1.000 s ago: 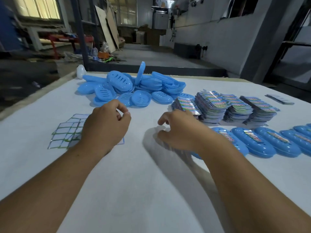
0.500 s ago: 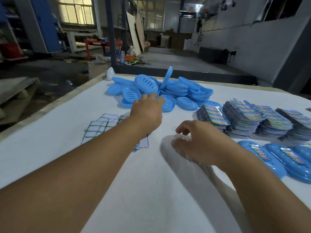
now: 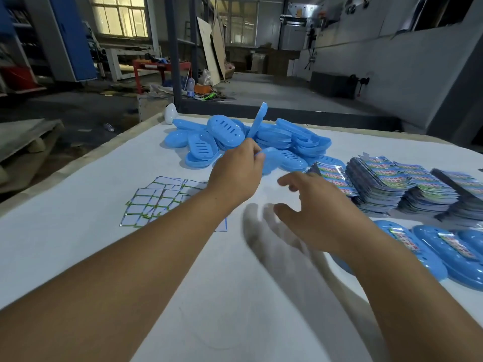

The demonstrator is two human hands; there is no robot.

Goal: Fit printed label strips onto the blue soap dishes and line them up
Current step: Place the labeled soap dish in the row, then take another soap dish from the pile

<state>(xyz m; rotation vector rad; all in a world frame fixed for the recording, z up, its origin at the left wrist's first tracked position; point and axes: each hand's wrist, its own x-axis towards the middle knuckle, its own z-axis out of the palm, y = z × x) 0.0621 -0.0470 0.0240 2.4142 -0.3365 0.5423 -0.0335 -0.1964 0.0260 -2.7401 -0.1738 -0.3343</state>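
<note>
Blue soap dish (image 3: 270, 159) gripped by left hand (image 3: 236, 176), right hand (image 3: 317, 218) spread open, labelled dishes (image 3: 431, 253) alongside.

Factory workshop, shown by bare concrete floor (image 3: 274, 92), leaned plywood boards (image 3: 211, 45), blue steel cabinet (image 3: 75, 35), white-covered bench (image 3: 78, 246) heaped with blue plastic soap dishes (image 3: 287, 142), stacked printed label strips (image 3: 386, 184)

A white table (image 3: 78, 257) carries a small white object (image 3: 170, 113) at its far corner and a sheet of white squares (image 3: 159, 202) edged in green. Beyond stand a red bench (image 3: 156, 66), leaning boards (image 3: 211, 48) and a lit window (image 3: 120, 17)
</note>
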